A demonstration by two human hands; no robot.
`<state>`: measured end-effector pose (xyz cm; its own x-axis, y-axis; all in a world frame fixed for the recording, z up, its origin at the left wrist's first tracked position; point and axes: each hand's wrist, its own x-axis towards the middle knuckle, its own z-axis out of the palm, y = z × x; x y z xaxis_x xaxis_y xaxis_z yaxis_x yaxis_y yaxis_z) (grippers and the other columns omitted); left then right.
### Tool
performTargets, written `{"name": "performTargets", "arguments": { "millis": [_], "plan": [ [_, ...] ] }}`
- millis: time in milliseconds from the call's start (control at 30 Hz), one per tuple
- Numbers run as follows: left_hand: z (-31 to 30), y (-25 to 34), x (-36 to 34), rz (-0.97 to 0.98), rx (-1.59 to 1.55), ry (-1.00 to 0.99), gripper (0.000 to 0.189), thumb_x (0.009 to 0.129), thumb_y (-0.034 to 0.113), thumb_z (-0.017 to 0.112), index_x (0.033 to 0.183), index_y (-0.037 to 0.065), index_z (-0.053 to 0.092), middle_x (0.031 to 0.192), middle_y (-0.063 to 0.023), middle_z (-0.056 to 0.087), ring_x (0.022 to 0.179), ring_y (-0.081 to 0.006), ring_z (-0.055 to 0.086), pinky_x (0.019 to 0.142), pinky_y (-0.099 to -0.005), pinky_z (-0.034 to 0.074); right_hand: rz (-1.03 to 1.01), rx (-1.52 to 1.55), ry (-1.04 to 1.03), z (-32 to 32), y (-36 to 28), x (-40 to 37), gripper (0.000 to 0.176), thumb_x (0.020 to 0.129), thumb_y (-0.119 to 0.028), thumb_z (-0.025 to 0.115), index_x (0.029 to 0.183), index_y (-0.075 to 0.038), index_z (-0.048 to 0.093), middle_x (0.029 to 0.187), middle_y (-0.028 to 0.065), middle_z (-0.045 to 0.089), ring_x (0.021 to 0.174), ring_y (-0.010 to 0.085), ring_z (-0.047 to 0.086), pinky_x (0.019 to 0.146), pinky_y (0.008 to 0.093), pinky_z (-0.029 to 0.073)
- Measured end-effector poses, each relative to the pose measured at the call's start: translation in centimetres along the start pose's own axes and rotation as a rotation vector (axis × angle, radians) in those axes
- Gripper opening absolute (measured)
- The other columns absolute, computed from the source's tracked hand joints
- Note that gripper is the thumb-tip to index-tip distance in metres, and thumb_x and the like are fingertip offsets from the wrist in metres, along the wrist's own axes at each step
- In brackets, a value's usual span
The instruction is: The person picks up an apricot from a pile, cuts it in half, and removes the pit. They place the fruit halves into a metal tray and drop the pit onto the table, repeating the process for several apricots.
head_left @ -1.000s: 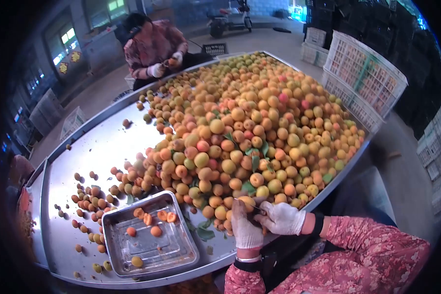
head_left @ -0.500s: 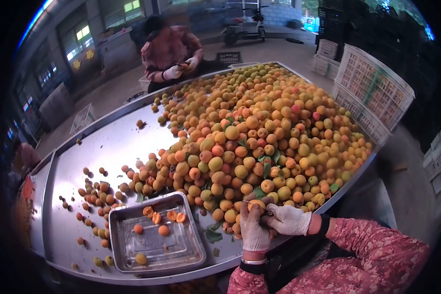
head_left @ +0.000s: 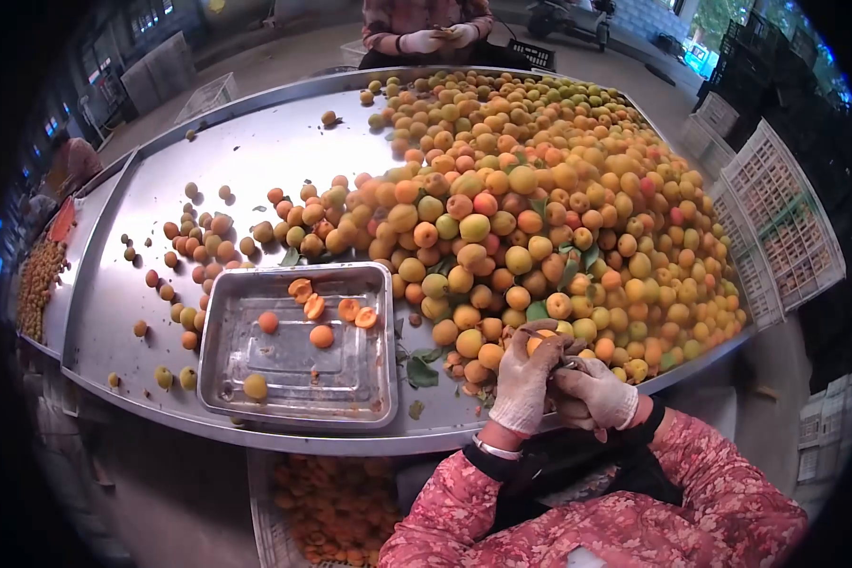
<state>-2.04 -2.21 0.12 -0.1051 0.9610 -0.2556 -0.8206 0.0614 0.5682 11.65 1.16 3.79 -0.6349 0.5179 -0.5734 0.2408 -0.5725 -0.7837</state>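
4 o'clock: fruit [head_left: 541, 343] in left hand [head_left: 524, 381] part-hidden; dark object [head_left: 574, 362] in right hand [head_left: 594, 392] mostly covered, kind unclear. 12: co-worker [head_left: 426, 21], head cropped. 7: crate [head_left: 262, 502] cut off.

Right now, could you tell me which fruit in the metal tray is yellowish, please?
The lone fruit toward the tray's near rim; the others are all orange.

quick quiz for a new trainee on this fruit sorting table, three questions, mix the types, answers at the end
1. True or false: cut fruit pieces lie in the metal tray.
2. Which hand's fingers curl around the held fruit?
a) left hand
b) right hand
c) neither hand
3. Fill in the blank: from the wearer's view, the metal tray lies to the ____ of the held fruit.

Key: 1. true; 2. a; 3. left
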Motion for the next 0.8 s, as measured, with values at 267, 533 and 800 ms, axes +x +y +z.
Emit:
{"name": "performTargets", "arguments": {
  "millis": [267,533,800],
  "plan": [
    [0.0,0.2,0.1,0.134,0.128,-0.201,0.033,0.089,0.006,0.053,0.121,-0.001,0.05,0.116,-0.0145,0.059,0.111,-0.0235,0.059,0.095,-0.0328,0.049,-0.668,-1.025,0.454,-0.2,1.2,0.1,0.042,0.086,-0.024,0.066,0.118,-0.004,0.049,0.067,0.0202,0.062,0.063,0.0414,0.064,0.054,0.0465,0.051],
    [0.4,0.9,-0.2,-0.019,0.218,-0.145,0.049,0.091,0.008,0.059,0.137,0.0,0.044,0.121,-0.0099,0.057,0.102,-0.015,0.058,0.087,-0.0253,0.048,-0.505,-1.204,0.519,-0.4,-0.7,-1.6,0.073,0.081,-0.017,0.064,0.145,-0.005,0.03,0.065,0.0177,0.062,0.057,0.0358,0.064,0.053,0.0443,0.052],
    [0.2,0.6,-0.2,0.051,0.381,-0.119,0.049,0.089,0.005,0.06,0.136,-0.001,0.047,0.116,-0.0085,0.059,0.096,-0.0123,0.058,0.081,-0.0219,0.048,-0.702,-0.776,0.331,-1.8,0.7,0.4,0.063,0.087,-0.015,0.06,0.142,-0.004,0.031,0.094,0.0234,0.065,0.088,0.0372,0.067,0.074,0.0386,0.054]
  ]
}}
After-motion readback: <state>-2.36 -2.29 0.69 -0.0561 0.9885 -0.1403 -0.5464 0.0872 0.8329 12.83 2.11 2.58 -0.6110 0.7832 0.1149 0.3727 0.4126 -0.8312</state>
